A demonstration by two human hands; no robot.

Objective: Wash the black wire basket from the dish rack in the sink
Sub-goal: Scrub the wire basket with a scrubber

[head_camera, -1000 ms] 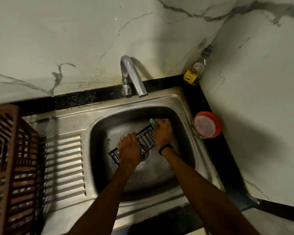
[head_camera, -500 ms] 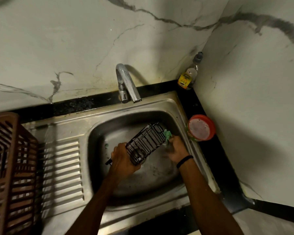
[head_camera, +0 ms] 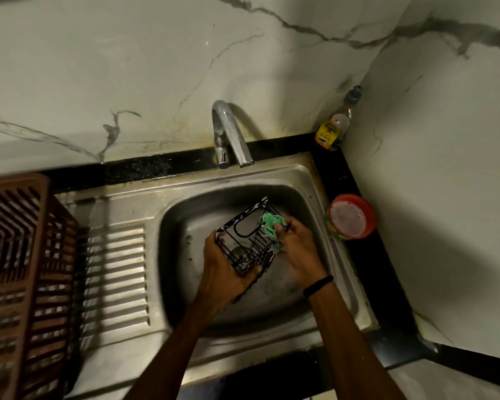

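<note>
The black wire basket (head_camera: 247, 241) is held tilted above the bowl of the steel sink (head_camera: 182, 226). My left hand (head_camera: 224, 272) grips its lower left end from below. My right hand (head_camera: 299, 252) is shut on a green scrubber (head_camera: 272, 223) and presses it against the basket's right side. The sink drain shows through the wires. The tap (head_camera: 228, 134) stands behind the bowl, and no water runs from it.
A brown plastic dish rack (head_camera: 20, 269) stands on the left, beside the ribbed draining board (head_camera: 119, 272). A red tub of dish soap (head_camera: 351, 216) sits on the black counter right of the sink. A bottle (head_camera: 335, 122) stands in the back corner.
The basket has been turned and lifted, so its open frame now faces up. My right hand with the scrubber has shifted from the far end to the basket's right side.
</note>
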